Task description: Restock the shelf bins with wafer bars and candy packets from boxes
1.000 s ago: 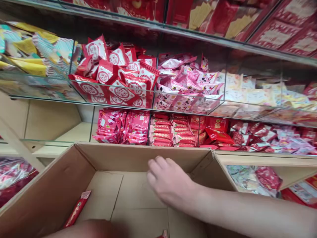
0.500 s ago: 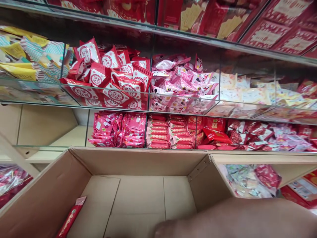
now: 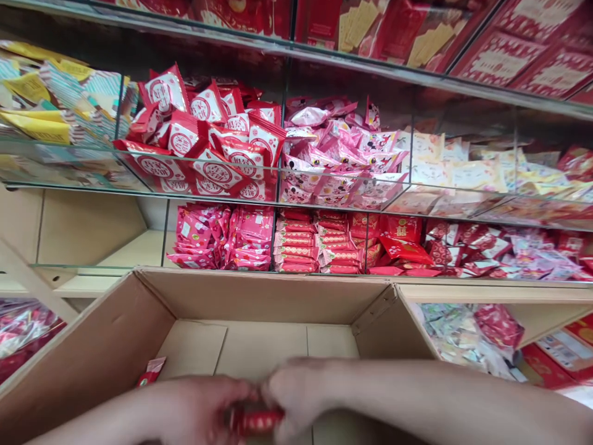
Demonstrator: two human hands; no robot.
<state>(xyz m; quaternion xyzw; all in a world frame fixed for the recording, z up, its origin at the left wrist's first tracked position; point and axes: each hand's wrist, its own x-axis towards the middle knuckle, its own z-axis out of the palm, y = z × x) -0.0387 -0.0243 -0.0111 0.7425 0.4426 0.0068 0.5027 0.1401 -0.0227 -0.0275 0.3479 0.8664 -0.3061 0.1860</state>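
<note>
Some red packaging (image 3: 260, 422) between left hand (image 3: 201, 403) and right hand (image 3: 299, 390), a blurred pinch at either end.

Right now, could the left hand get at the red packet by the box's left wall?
Probably yes: the packet shows close to the left hand, with no barrier seen between, though the left forearm hides part of it. That hand seems busy, however, at a blurred red wrapper.
</note>
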